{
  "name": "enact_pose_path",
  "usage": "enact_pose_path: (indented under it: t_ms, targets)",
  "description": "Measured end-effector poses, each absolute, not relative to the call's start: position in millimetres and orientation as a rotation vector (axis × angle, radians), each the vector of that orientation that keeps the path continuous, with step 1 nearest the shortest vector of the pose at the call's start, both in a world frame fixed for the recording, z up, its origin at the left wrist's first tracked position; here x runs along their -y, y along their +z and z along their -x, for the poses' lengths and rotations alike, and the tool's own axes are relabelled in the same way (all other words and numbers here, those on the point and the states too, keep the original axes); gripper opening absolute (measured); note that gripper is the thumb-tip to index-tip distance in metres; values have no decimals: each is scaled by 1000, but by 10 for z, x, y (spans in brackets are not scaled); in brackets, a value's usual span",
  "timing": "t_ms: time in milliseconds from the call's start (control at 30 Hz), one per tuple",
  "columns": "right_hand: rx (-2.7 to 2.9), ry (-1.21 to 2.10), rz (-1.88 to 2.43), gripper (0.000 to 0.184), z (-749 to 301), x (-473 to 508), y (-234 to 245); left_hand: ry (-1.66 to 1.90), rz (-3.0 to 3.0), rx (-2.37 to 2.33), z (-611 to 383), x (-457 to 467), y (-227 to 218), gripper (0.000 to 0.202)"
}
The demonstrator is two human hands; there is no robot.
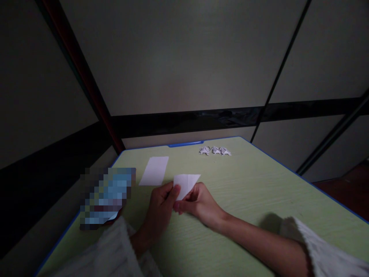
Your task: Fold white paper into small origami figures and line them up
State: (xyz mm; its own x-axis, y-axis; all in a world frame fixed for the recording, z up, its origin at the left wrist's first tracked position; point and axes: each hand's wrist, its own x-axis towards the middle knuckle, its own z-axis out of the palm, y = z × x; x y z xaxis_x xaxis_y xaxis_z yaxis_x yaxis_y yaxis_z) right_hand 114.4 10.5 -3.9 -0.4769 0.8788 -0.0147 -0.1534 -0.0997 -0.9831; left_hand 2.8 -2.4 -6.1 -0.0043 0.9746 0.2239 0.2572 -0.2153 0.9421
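Observation:
A white sheet of paper (186,182), partly folded, is held up above the table between my two hands. My left hand (164,198) pinches its left edge, with the thumb lying on the front face. At the lower right edge, my right hand (198,204) is closed on the paper, thumb and fingers together near the bottom corner. A faint vertical crease runs down the paper's upper part, and its top right ends in a point. Fingers behind the paper are hidden.
On the pale green table (245,184) with a blue edge, white paper sheets (155,170) lie left of my hands. Three small folded paper figures (215,150) sit near the far edge. A blurred-out bluish object (111,196) lies at left. Cabinet panels (184,57) stand behind.

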Motion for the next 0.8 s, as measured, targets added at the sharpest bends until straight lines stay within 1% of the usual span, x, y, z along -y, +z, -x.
enact_pose_path:
  t_ms: [200, 400, 600, 800]
  targets:
    - [1317, 1781, 764, 27, -1150, -134, -42, 1287, -1563, -1285, -35, 30, -55, 30]
    - [1351, 1798, 713, 36, -1168, -157, -80, 1309, -1577, -1240, -59, 20, -26, 32]
    - [1260, 1680, 762, 24, -1193, -156, -43, 1350, -1682, -1316, -47, 20, 9, 30]
    - [1174, 1541, 740, 21, -1251, -250, -36, 1315, -1686, -1392, -41, 26, -6, 27]
